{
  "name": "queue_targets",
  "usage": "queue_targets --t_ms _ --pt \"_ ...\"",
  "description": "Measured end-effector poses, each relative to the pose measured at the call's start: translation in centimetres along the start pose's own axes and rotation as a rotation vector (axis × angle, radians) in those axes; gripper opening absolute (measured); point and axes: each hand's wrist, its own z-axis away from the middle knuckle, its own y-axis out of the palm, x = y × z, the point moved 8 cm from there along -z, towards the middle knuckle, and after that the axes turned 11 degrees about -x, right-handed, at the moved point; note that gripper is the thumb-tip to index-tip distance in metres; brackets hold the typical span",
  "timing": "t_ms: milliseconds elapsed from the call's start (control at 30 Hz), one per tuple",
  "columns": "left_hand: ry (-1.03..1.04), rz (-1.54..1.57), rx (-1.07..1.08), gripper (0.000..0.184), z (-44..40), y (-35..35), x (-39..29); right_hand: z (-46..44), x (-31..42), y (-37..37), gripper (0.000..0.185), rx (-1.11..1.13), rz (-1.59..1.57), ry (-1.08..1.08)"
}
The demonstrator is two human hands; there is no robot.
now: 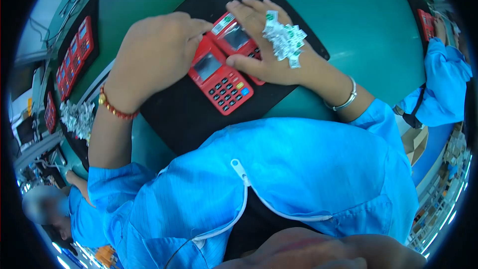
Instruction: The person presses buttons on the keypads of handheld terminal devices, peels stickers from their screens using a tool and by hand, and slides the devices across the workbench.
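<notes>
Two red card payment terminals lie side by side on a black mat [169,114]. The nearer payment terminal [219,79] faces up, its dark screen and keypad showing. My left hand [154,52] is at its top edge, thumb and forefinger pinched together; what they hold, if anything, is hidden. Across the farther payment terminal [234,35] rests my right hand [264,45], fingers apart, covering part of its keypad. A white label strip [222,24] shows at that terminal's top end. A clump of small white-and-green stickers [286,40] clings to the back of my right hand.
More red terminals [74,60] lie on a dark mat at the left, near a pile of white stickers [78,118]. On the right, a co-worker's blue sleeve [438,79] reaches toward another red terminal [426,24]. Another person in blue [84,219] sits at lower left.
</notes>
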Motion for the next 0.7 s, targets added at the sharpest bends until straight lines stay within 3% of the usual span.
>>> queue_targets --t_ms 133,333,433,533,633,700 --pt "0.074 -0.020 0.010 0.018 -0.6 -0.9 -1.0 -0.3 0.0 -1.3 0.087 -0.177 -0.207 -0.085" --pt "0.075 -0.038 0.055 0.022 -0.6 -0.5 -1.6 -0.4 0.3 0.8 0.098 -0.033 -0.225 0.023" --pt "0.055 -0.159 -0.009 0.029 0.5 -0.6 -1.7 -0.5 0.3 1.2 0.098 0.023 -0.273 0.047" --pt "0.081 -0.016 -0.303 0.031 0.7 1.7 -1.7 -0.6 0.7 1.4 0.099 0.071 -0.318 0.010" --pt "0.004 -0.014 -0.280 0.030 0.3 1.8 -1.4 -0.7 0.7 1.7 0.102 0.107 -0.247 0.011" --pt "-0.053 0.187 -0.317 0.027 0.4 0.5 -0.9 -0.6 0.9 1.6 0.101 0.099 -0.262 0.005"
